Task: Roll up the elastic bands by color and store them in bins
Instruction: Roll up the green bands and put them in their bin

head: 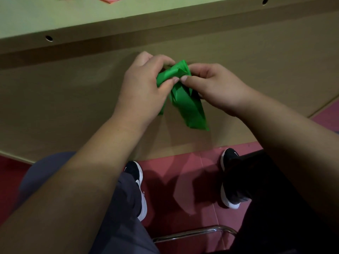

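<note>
Green elastic band (185,105) is pinched at its bunched upper end between the left hand (145,88) and right hand (216,88) at frame centre, below the surface (73,15) edge, its long axis trailed toward the lower right, nearer the right hand.

Dim overall, with a murky yellow-brown cast. The table (113,13) top at the upper edge is brightest; its front panel is shaded. The green elastic band (185,103) reads vivid. My forearms (88,180) throw soft overlapping shadows on the red floor (183,182). Focus is slightly soft, and the wide angle bows the edges.
</note>
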{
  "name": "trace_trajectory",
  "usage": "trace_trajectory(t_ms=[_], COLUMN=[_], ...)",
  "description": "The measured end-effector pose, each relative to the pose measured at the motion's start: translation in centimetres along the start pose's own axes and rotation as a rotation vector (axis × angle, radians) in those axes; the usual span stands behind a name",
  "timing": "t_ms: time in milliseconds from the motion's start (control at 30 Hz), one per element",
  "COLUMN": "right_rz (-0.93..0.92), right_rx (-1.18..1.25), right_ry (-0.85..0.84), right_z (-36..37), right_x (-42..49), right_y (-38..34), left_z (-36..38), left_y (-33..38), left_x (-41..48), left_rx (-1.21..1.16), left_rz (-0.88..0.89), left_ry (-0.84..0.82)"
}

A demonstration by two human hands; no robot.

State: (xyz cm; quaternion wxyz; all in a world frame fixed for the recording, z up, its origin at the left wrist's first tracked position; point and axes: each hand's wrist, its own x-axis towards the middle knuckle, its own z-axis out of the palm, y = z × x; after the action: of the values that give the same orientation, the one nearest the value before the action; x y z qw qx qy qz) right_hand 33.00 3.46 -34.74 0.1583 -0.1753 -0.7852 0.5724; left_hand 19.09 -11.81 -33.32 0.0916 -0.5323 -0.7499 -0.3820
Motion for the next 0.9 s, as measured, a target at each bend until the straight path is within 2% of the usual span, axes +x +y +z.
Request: trace_trajectory(t_ms=[233, 500, 667, 800, 900], right_rz=[0.045, 0.054, 0.093, 0.083, 0.055], right_rx=[0.264, 0.265, 0.328, 0.390, 0.444], right_ry=[-0.005, 0.099, 0.147, 0.198, 0.213], right_z=[0.0, 0.2, 0.0, 0.0, 0.0], right_x=[0.1, 0.1, 0.3, 0.6, 0.6], right_y=[-0.7, -0.4, -0.7, -0.6, -0.6], left_z=[0.8, 0.6, -0.6, -1.0, -0.8], left_y=[0.6, 0.7, 1.1, 1.9, 1.9], left_x=[-0.1, -0.1, 0.1, 0.0, -0.2], left_rx=[0.020, -0.092, -0.403, -0.851, -0.769], left_rz=[-0.073, -0.136, -0.426, -0.730, -0.795], left_ry=[0.037, -0.027, -0.122, -0.219, -0.333])
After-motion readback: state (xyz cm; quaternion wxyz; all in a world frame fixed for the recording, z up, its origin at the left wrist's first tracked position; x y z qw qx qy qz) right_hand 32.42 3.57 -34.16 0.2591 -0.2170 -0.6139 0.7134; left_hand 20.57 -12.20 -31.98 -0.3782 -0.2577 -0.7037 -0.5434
